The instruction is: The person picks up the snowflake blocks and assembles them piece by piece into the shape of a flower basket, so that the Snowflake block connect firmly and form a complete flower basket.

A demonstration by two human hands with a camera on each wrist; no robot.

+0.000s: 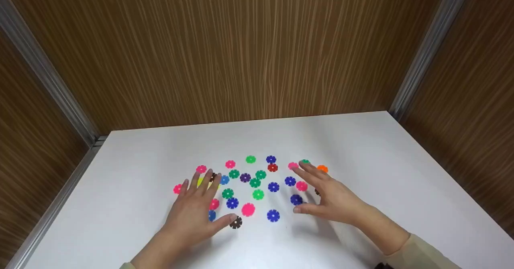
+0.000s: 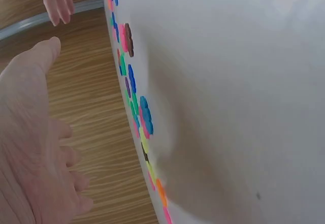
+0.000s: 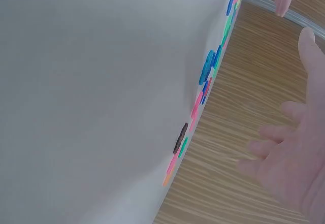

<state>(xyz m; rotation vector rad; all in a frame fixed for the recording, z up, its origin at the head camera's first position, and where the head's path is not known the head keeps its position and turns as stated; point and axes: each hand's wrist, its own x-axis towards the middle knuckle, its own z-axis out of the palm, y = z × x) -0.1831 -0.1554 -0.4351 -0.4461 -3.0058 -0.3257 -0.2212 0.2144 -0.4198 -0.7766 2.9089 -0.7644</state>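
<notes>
Several flat, notched plastic discs in many colours lie spread over the white table, among them a pink disc (image 1: 248,209), a purple disc (image 1: 245,177) and a red disc (image 1: 272,168). Above the left part of the spread hovers my left hand (image 1: 192,212), fingers extended and thumb out over a dark brown disc (image 1: 237,223). It partly hides yellow discs (image 1: 200,182). My right hand (image 1: 335,196) is held over the right part, thumb apart, near a dark blue disc (image 1: 296,199). Both wrist views show the left palm (image 2: 25,148) and right palm (image 3: 289,168) raised off the table, holding nothing.
The white table (image 1: 140,160) ends at a wood-grain back panel (image 1: 249,60). Similar panels with metal corner posts (image 1: 429,48) stand on both sides. An orange disc (image 1: 322,168) lies at the right of the spread.
</notes>
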